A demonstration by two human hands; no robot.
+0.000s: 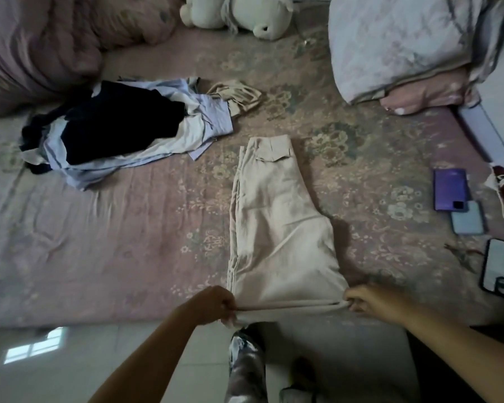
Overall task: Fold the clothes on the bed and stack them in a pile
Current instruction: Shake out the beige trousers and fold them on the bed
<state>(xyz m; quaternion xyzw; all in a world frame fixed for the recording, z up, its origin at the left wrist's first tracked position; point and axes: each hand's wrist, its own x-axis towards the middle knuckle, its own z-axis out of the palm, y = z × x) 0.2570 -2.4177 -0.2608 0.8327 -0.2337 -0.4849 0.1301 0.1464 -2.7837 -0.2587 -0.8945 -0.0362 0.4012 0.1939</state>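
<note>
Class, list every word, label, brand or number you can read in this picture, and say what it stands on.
None can be read.
The phones show no legible brand or writing.
The beige trousers show no label or print.

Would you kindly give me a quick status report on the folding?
Both hands, left and right, pinch beige trousers at near hem. Unfolded clothes heap waits. Nothing obstructing.
</note>
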